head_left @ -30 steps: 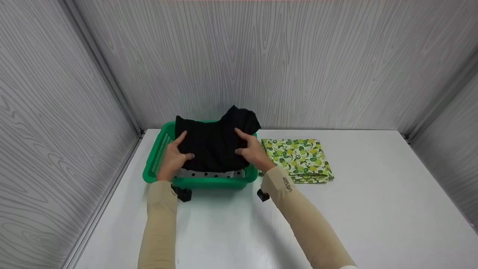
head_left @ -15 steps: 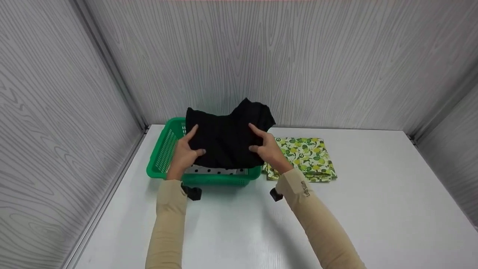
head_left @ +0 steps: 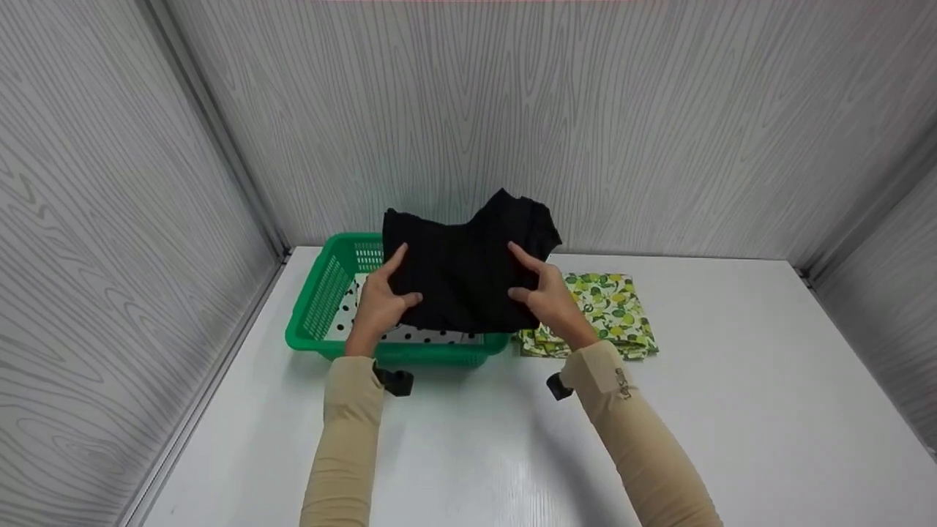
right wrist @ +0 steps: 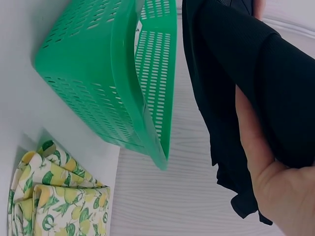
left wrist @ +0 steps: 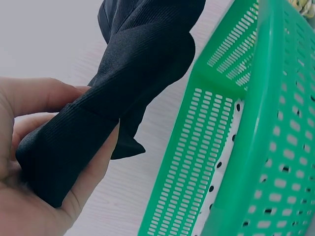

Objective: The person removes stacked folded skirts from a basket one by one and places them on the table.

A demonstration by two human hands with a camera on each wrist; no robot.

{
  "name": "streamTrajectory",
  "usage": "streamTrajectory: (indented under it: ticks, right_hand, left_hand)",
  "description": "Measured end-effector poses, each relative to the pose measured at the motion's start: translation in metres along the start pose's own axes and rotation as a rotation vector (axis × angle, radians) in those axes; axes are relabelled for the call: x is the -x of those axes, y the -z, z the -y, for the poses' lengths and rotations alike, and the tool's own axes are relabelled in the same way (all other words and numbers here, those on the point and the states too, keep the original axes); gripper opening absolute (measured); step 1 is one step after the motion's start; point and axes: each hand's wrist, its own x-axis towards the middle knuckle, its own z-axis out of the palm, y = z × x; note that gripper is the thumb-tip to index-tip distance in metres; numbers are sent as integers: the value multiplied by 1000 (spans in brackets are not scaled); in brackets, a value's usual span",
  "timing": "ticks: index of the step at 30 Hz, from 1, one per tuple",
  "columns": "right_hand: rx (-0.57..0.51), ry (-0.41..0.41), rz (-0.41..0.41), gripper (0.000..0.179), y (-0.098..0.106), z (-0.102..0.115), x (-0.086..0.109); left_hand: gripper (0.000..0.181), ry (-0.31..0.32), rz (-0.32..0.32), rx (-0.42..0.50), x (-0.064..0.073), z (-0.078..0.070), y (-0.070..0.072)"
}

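A folded black cloth (head_left: 461, 274) is held up between both hands, above the green plastic basket (head_left: 311, 293). My left hand (head_left: 379, 307) grips its left side, thumb on the near face and the other fingers behind. On the right side my right hand (head_left: 550, 296) pinches the cloth the same way. A loose flap sticks up at its top right corner. In the left wrist view the black cloth (left wrist: 108, 93) lies folded in layers between thumb and fingers. Inside the basket, a white cloth with black dots (head_left: 421, 335) shows below the black one.
A folded lemon-print cloth (head_left: 611, 311) lies on the white table (head_left: 732, 380), right of the basket. Grey wood-grain panels (head_left: 454, 110) stand behind and at both sides. Black wrist straps (head_left: 397, 382) hang at the sleeves.
Both hands have carried the black cloth up and to the right, off the basket's left part. More of the dotted cloth now shows. The lemon-print cloth is partly covered by the right hand.
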Motion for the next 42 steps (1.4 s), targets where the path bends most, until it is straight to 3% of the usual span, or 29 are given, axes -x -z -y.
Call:
streamTrajectory:
  ticks: [13,24,34,42]
  right_hand:
    - [2,62,-16,75,23,-1,23]
    - [38,88,-68,75,44,-11,50]
    - [20,39,-90,76,63,-16,80]
    - [36,22,-94,75,71,-24,114]
  left_hand:
    - [85,-15,-10,31,9,-12,-24]
    - [83,-79,-1,96,25,-14,-54]
    - [82,-159,23,98,40,-21,-76]
    - [79,-184,77,88,62,-20,-95]
